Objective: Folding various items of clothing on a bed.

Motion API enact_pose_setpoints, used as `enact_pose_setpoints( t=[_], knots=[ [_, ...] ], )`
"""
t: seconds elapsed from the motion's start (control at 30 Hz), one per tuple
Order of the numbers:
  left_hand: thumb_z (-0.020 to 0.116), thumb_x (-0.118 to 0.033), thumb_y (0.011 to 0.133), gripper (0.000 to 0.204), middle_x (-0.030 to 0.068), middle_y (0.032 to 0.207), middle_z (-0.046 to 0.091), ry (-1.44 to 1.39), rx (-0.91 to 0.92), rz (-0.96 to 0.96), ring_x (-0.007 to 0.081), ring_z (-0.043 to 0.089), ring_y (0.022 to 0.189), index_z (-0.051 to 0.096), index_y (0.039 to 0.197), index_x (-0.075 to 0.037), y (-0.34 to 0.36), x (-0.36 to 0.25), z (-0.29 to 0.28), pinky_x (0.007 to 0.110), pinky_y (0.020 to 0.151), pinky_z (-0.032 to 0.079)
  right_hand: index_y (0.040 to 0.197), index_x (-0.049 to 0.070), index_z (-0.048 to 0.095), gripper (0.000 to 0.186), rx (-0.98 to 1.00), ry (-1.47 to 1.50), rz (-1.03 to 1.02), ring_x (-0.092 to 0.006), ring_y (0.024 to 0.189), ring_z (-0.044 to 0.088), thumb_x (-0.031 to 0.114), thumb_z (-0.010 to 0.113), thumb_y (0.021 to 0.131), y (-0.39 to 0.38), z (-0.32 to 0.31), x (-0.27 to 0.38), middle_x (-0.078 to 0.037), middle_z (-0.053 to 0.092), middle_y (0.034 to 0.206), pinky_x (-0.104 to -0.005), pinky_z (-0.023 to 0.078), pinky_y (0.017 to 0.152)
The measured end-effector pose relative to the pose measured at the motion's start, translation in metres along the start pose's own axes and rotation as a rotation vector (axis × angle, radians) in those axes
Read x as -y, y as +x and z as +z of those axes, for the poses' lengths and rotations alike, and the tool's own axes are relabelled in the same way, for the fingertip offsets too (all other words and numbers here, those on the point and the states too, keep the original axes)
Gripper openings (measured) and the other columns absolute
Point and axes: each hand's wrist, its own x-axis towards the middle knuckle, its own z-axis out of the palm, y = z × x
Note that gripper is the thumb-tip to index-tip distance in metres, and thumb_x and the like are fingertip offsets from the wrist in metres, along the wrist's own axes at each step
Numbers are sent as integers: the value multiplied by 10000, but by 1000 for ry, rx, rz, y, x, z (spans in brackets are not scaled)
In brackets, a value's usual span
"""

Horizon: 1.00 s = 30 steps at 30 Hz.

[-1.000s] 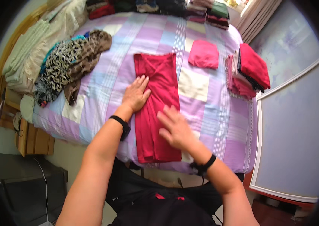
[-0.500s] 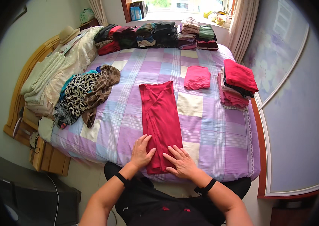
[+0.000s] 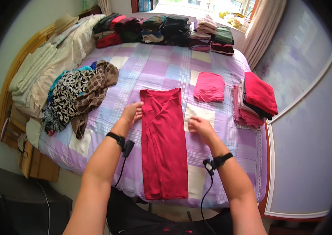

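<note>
A red garment point(image 3: 165, 149), folded into a long narrow strip, lies lengthwise on the bed before me, its neckline at the far end. My left hand point(image 3: 132, 112) is beside its upper left edge, fingers loosely bent and holding nothing; I cannot tell whether the fingertips touch the cloth. On the other side my right hand point(image 3: 200, 127) hovers just off the right edge, fingers half curled and slightly blurred, with nothing visible in them. A folded pink garment point(image 3: 209, 87) lies beyond that hand.
A stack of folded red, pink and black clothes point(image 3: 254, 100) sits at the bed's right edge. Loose patterned clothes point(image 3: 82, 94) are heaped at left. Folded piles point(image 3: 175, 31) line the far side. Cream bedding point(image 3: 36, 72) lies along the wooden headboard point(image 3: 10, 88).
Both hands have left the near end of the red garment and moved forward along its sides. The view has shifted, so the garment appears nearer and flatter.
</note>
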Motion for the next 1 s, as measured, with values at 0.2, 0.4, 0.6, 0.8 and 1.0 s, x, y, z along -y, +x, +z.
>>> enact_pose_setpoints(
  t=[0.2,0.4,0.6,0.8,1.0],
  knots=[
    [624,-242,974,284,139,1061,736,-154,223,-88,235,730,914,626,1166,-32,47,-33,-2,372,858,592,998,104,663,185,126,47,151,-92,754,649,265,732,939,114,30,49,30,695,890,-243,558,702],
    [593,-240,1011,254,86,1046,746,-92,320,-114,210,729,934,645,1170,-49,71,-50,16,350,857,580,984,61,689,85,56,45,175,-122,725,687,79,728,910,185,33,57,-40,721,883,-247,554,628],
    [609,-164,1005,194,62,1064,746,35,164,131,174,721,935,672,1163,-72,37,-64,28,320,855,577,1068,81,718,151,125,-42,-147,-120,784,690,93,716,918,132,57,76,-7,740,941,-286,542,724],
    [638,-106,969,265,50,1062,748,341,232,617,119,696,954,708,1211,-24,-93,-56,34,282,880,547,1125,-1,704,240,191,-125,-441,-124,975,662,21,697,886,6,51,78,-49,731,1053,-297,499,925],
    [648,74,787,357,134,1141,732,881,332,960,334,657,1195,713,1116,-51,-176,38,9,411,1031,501,1056,57,704,309,182,-667,-821,-258,1170,669,-57,667,771,-79,28,-23,-83,742,1119,-372,504,1012]
  ],
)
